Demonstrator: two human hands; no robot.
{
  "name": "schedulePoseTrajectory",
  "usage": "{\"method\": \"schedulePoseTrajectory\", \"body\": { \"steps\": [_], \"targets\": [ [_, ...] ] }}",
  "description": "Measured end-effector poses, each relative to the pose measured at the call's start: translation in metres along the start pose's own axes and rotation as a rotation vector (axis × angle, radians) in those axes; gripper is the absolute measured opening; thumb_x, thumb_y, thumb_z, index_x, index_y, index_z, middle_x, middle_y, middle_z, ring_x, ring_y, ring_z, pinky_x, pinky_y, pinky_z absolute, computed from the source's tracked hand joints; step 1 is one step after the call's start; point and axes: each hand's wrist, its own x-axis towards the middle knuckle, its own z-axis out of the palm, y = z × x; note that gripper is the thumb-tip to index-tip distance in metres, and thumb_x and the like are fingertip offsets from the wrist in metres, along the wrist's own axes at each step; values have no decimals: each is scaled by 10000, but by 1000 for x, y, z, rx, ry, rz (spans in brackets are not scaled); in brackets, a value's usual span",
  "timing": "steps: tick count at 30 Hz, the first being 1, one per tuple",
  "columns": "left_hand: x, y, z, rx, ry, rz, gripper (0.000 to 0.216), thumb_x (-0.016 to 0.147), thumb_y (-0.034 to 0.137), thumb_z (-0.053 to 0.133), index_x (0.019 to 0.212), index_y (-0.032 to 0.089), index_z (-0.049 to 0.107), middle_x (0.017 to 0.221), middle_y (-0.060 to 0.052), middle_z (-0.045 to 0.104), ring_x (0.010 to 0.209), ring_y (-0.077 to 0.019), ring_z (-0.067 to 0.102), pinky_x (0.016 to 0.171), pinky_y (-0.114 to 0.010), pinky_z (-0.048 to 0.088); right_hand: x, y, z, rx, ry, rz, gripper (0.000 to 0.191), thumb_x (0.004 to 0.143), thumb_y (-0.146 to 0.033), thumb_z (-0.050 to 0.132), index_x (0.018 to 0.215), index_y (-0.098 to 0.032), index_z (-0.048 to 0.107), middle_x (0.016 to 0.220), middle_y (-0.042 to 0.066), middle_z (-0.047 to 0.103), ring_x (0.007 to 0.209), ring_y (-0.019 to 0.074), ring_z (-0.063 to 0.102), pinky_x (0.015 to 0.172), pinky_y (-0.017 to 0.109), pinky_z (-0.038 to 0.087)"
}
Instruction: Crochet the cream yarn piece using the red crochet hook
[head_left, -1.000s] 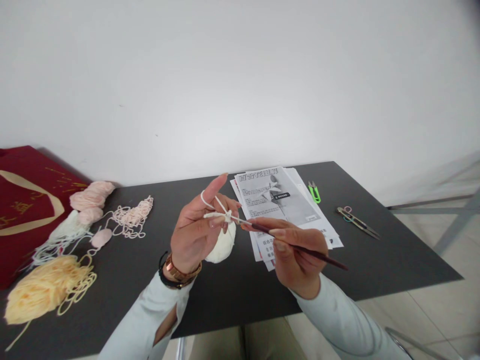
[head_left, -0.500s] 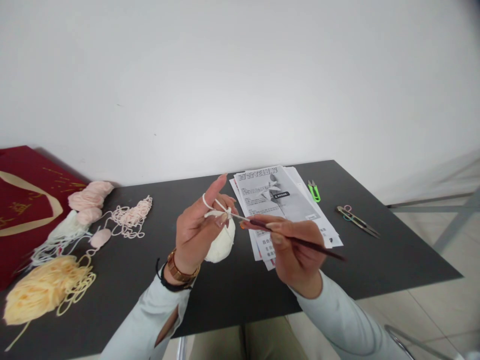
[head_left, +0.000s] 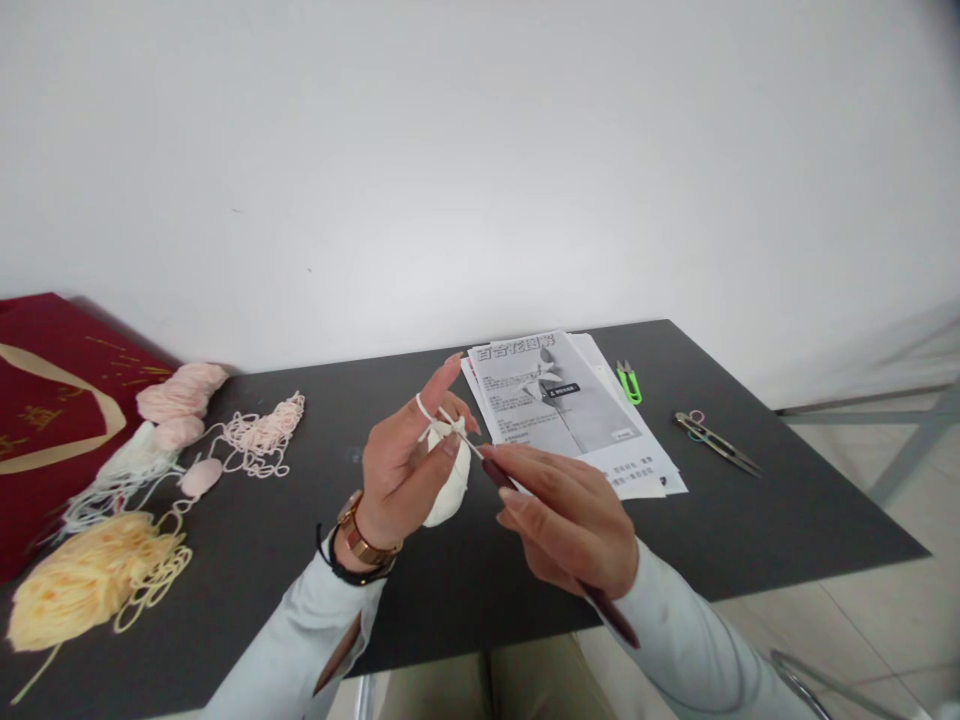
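Risk, as judged from this view: the white yarn (head_left: 429, 411) runs as a single loop round the raised index finger of the left hand (head_left: 401, 480) and down to a small started knot of stitches (head_left: 448, 428) pinched at the thumb. If that finger drops or the pinch eases, tension would go and the working loop could slide off the tip of the crochet hook (head_left: 495, 473). A sharp pull on the hook might also tighten or distort the small piece. The white yarn ball (head_left: 448, 490) sits just behind the left hand — whether it rests on the table (head_left: 750, 520) or is partly lifted cannot be told; a snag there would jerk the strand.

Pose: the left hand is upright, palm toward the wearer, index finger extended, thumb and lower fingers closed in a narrow grip on the stitches. The right hand (head_left: 566, 520) lies palm down, its grip closed on the dark hook shaft, whose tip points up-left into the stitches while the tail end projects toward the wearer's right sleeve.

Nearby: printed sheets (head_left: 570, 415) beyond the right hand; loose yellow yarn (head_left: 90, 575) well apart at the left — neither is touched.
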Motion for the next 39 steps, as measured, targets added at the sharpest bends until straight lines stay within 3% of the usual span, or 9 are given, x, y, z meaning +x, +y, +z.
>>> {"method": "schedulePoseTrajectory", "body": {
  "steps": [7,12,15,20,22,25,29,36,39],
  "targets": [
    [2,5,5,-247,37,-107,525,851,200,606,1371,252,548,772,-41,610,754,-183,584,630,-304,483,6,3,1,-11,46,41,147,863,-83,581,992,-154,581,927,180,764,885,187,750,741,244,623],
    [5,5,1,-353,1,-200,445,863,270,612,1301,192,618,784,-75,662,708,-165,578,589,-281,468,5,8,-1,-54,10,-23,160,837,-83,607,982,-150,598,907,169,770,875,208,753,755,284,633],
    [5,2,3,-291,74,-209,373,858,226,632,1228,211,677,720,-50,662,653,-134,565,551,-246,433,4,6,-1,-114,3,-101,170,788,-38,644,925,-135,620,903,181,768,885,232,750,807,329,632],
    [5,4,11,-264,196,-281,362,829,181,666,1183,250,703,652,-19,656,598,-122,566,505,-231,421,3,3,2,-139,-30,-7,97,822,-66,618,887,-138,632,873,166,771,802,205,754,771,299,642],
    [6,7,12,-314,214,-300,376,846,179,641,1211,262,685,694,-34,681,649,-137,602,540,-243,461,3,4,2,-147,-1,-42,114,813,-53,623,900,-126,639,867,169,771,819,211,754,762,298,645],
    [7,10,13,-389,200,-289,432,848,160,628,1261,285,647,747,-43,704,681,-148,621,560,-253,496,2,7,0,-172,43,-110,140,780,-17,651,883,-112,648,860,176,769,858,224,750,769,307,644],
    [9,9,13,-492,166,-231,476,839,133,621,1291,281,622,667,-15,663,720,-171,651,576,-266,530,-1,9,-2,-173,47,-122,139,804,-26,637,901,-126,644,889,169,769,907,220,743,761,314,646],
    [7,10,17,-526,118,-203,527,847,146,623,1345,308,566,652,0,667,782,-191,668,726,-341,558,-7,8,-3,-118,104,-15,225,787,-33,662,988,-134,659,918,161,769,894,209,747,715,279,639],
    [7,13,16,-483,93,-185,559,846,162,636,1368,334,536,644,-4,671,779,-196,658,680,-325,553,-11,9,-1,57,130,87,303,802,-20,636,1071,-157,656,1052,169,749,955,218,737,736,318,637]
  ]
}}
